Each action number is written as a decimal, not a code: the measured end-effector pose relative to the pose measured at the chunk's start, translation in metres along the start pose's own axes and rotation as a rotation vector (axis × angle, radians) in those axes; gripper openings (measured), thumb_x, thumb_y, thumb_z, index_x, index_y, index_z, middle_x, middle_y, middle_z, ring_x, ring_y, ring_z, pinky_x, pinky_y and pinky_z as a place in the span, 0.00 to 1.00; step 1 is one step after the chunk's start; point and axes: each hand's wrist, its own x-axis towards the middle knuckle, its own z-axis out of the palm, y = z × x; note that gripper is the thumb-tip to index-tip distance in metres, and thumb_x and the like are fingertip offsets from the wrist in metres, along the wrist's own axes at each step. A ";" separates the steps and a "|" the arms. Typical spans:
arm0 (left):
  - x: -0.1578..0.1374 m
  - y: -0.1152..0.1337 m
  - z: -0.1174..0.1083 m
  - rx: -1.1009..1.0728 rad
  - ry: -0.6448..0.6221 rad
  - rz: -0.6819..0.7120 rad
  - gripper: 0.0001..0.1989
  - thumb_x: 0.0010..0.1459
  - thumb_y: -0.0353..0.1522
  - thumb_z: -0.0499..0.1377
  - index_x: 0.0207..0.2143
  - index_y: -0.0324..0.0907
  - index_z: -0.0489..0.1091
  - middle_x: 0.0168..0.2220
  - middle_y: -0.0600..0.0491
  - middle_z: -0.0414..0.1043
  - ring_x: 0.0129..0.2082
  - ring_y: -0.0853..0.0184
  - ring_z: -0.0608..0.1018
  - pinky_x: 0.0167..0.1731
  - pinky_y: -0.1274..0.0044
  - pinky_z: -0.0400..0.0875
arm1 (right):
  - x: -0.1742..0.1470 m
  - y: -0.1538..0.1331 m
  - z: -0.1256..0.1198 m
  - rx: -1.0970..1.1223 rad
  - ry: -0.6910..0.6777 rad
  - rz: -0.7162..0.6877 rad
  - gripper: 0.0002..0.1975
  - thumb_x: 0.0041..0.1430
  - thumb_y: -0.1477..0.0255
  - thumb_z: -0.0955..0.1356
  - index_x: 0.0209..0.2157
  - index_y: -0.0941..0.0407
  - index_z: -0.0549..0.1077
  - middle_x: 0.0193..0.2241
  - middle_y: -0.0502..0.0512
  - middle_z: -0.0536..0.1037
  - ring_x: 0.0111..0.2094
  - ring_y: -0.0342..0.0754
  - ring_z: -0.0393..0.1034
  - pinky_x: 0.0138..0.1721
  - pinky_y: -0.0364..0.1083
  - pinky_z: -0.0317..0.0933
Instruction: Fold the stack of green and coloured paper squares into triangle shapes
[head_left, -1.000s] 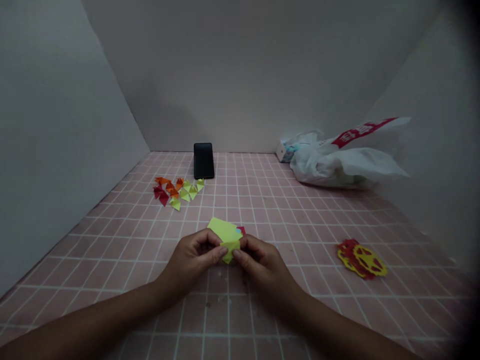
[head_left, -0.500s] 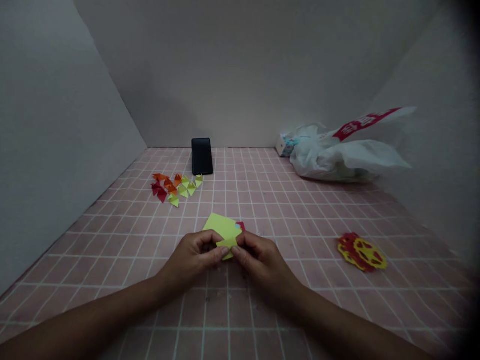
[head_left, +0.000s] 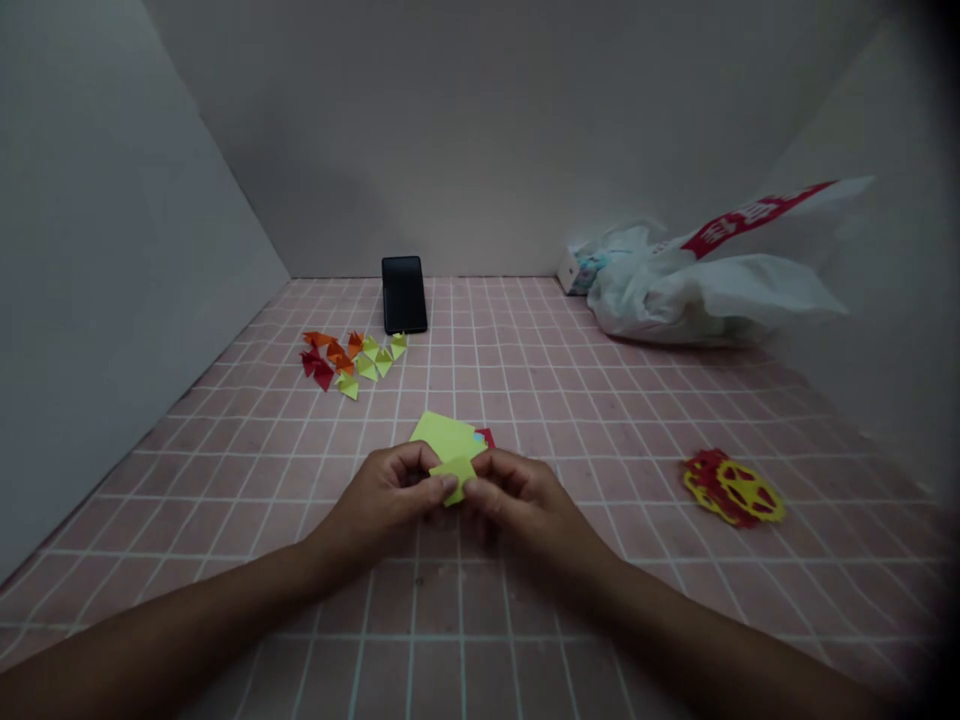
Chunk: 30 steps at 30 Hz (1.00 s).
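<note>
Between my thumbs and fingers is a small folded piece of yellow paper (head_left: pixel 454 476). My left hand (head_left: pixel 401 487) pinches its left side, and my right hand (head_left: pixel 517 492) pinches its right side, thumbs almost meeting at the front. Just behind the held piece, larger yellow paper (head_left: pixel 444 432) lies on the tiled surface. A bit of red paper (head_left: pixel 487 438) and a pale blue bit show at its right edge. My hands hide the lower part of these papers.
Several small folded paper pieces (head_left: pixel 340 357) in red, orange and yellow lie at the back left. Behind them leans a black phone (head_left: pixel 403 294). A white plastic bag (head_left: pixel 675 300) and a box (head_left: pixel 574 273) are at the back right. Red and yellow paper cutouts (head_left: pixel 739 490) lie at right.
The held yellow paper has been turned and now shows a squarer face tilted between my fingers. The whole view has shifted slightly, with the background sitting higher.
</note>
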 end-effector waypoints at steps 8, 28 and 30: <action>0.002 -0.008 -0.002 -0.001 -0.017 0.016 0.09 0.53 0.34 0.62 0.26 0.39 0.65 0.22 0.59 0.65 0.22 0.74 0.66 0.24 0.81 0.59 | -0.002 0.000 -0.001 -0.059 0.071 -0.016 0.10 0.60 0.68 0.66 0.26 0.57 0.67 0.19 0.46 0.68 0.19 0.39 0.60 0.21 0.40 0.53; 0.000 -0.001 -0.002 0.082 0.042 0.095 0.08 0.55 0.35 0.61 0.28 0.38 0.71 0.23 0.57 0.67 0.23 0.73 0.67 0.26 0.80 0.62 | 0.004 0.006 -0.002 0.122 0.025 -0.033 0.09 0.62 0.68 0.66 0.29 0.57 0.69 0.20 0.47 0.71 0.19 0.39 0.63 0.22 0.40 0.56; 0.000 0.000 -0.002 0.099 0.039 0.100 0.08 0.55 0.35 0.60 0.29 0.38 0.72 0.24 0.57 0.68 0.23 0.72 0.67 0.26 0.80 0.63 | 0.004 0.005 -0.002 0.120 0.020 -0.034 0.09 0.61 0.67 0.66 0.29 0.57 0.68 0.19 0.47 0.70 0.19 0.39 0.63 0.22 0.40 0.56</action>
